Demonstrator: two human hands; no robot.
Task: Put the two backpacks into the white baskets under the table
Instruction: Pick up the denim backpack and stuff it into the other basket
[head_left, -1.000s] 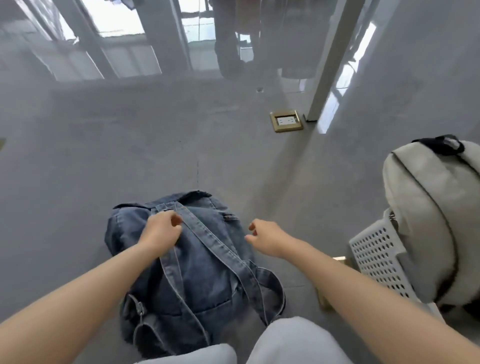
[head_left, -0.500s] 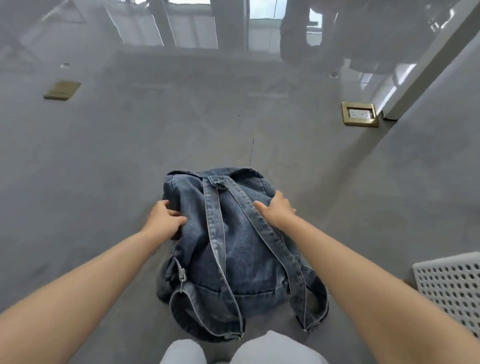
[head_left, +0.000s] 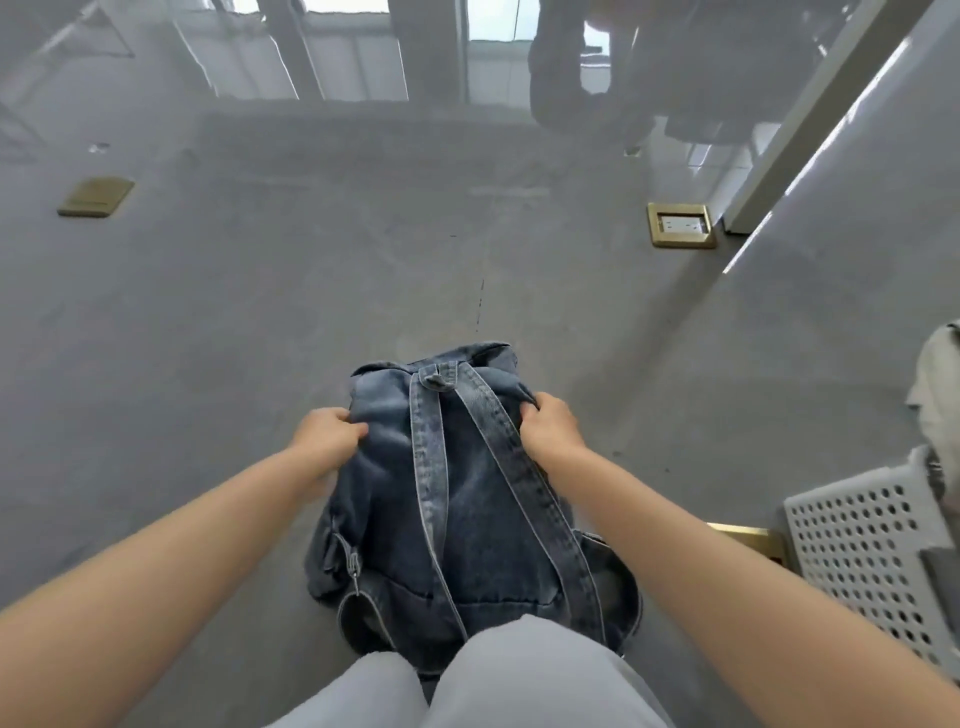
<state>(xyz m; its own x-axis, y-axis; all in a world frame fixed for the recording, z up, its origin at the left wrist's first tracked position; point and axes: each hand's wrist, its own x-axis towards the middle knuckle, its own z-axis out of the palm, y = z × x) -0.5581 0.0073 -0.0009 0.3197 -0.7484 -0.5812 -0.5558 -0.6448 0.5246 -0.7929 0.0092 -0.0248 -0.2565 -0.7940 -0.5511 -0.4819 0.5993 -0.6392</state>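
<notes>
A blue denim backpack (head_left: 488, 509) lies strap side up on the grey floor in front of my knees. My left hand (head_left: 327, 434) grips its upper left side. On the upper right corner, my right hand (head_left: 550, 428) clutches the fabric beside a shoulder strap. A white perforated basket (head_left: 867, 551) stands at the lower right. The beige backpack (head_left: 940, 395) shows as a sliver at the right edge, above that basket.
A brass floor socket (head_left: 681, 225) sits at the upper right beside a white table leg (head_left: 810, 109). Another brass plate (head_left: 96, 196) lies at the far left. A third brass plate (head_left: 753, 538) is partly hidden beside the basket.
Both hands have moved from the straps to the bag's upper sides and closed on it. The view swung left, so the beige backpack and basket slid to the right edge.
</notes>
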